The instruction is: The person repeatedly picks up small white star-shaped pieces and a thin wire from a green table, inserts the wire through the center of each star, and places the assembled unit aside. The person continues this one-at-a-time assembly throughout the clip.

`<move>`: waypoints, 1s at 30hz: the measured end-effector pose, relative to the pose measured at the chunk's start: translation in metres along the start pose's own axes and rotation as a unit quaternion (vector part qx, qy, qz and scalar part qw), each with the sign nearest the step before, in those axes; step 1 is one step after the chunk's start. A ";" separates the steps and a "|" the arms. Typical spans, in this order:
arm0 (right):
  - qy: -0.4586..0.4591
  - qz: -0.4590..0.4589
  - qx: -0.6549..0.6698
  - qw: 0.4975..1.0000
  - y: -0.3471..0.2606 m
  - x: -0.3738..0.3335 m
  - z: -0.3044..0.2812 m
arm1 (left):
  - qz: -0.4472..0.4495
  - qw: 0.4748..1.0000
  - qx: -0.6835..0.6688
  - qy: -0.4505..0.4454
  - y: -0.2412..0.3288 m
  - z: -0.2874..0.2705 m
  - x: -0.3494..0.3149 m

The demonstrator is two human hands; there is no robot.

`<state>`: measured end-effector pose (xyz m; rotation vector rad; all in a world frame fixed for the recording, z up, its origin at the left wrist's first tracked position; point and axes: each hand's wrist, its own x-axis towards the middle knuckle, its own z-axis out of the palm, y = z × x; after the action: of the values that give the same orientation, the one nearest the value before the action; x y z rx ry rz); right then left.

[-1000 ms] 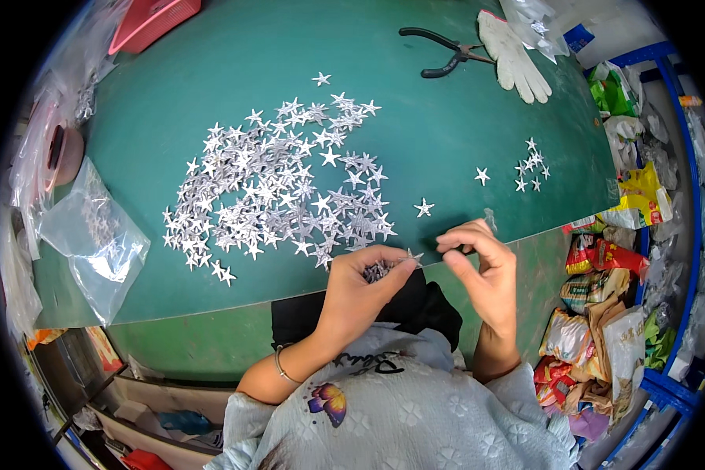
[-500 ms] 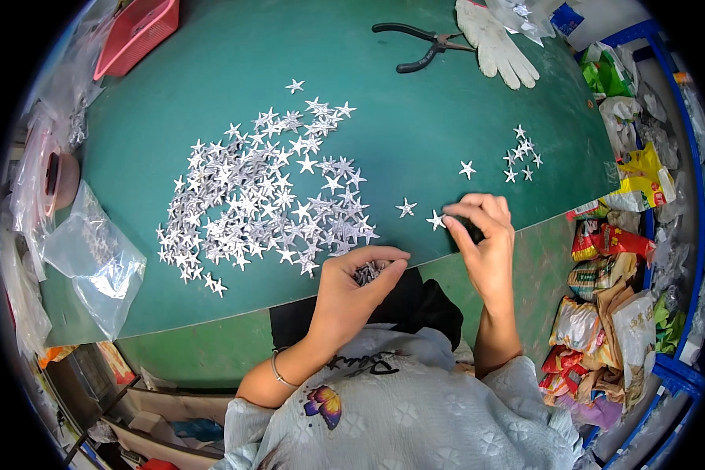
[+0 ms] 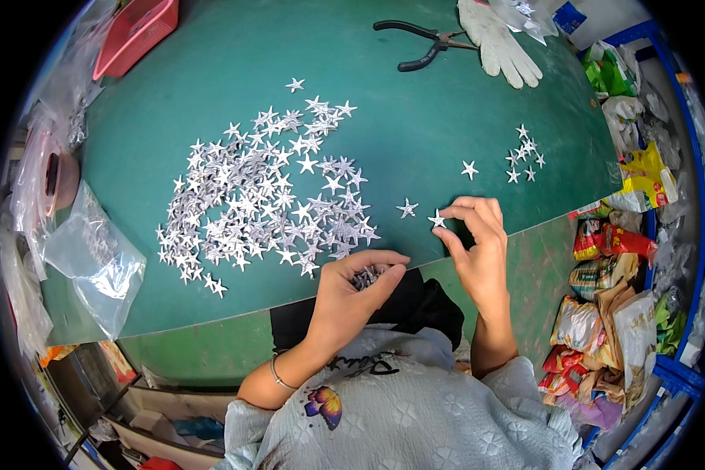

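Observation:
My left hand [image 3: 345, 296] is curled near the table's front edge around a handful of small silver stars [image 3: 366, 276], partly hidden by its fingers. The thumb and fingertips of my right hand [image 3: 480, 249] pinch a single starfish-shaped silver star [image 3: 438, 219]. Just left of it, a loose star [image 3: 406, 207] lies on the green table [image 3: 415, 117]. Another star [image 3: 468, 168] rests farther back, and a small cluster of stars [image 3: 527, 149] sits toward the right. A large pile of stars [image 3: 251, 188] spreads over the table beyond my left hand.
Black-handled pliers [image 3: 424, 45] and a white knit glove [image 3: 503, 48] lie at the far right. A pink basket [image 3: 137, 35] stands at the far left. Clear plastic bags [image 3: 98, 254] cover the left edge. Colourful packages [image 3: 603, 313] line a blue rack [image 3: 674, 188] on the right.
My right hand has shifted slightly left, and its thumb and fingertips have closed on the star beside them. My left hand stays nearly still.

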<state>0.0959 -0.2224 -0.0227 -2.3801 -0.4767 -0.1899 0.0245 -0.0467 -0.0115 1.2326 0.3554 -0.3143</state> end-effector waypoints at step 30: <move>0.061 -0.014 0.047 0.997 -0.013 0.014 0.027 | 0.009 0.915 -0.391 -0.100 -0.009 -0.029 -0.001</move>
<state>0.1035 -0.1916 -0.0313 -2.2551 -0.4518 -0.3153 0.0171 -0.0220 -0.0268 0.4093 0.2504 -0.2419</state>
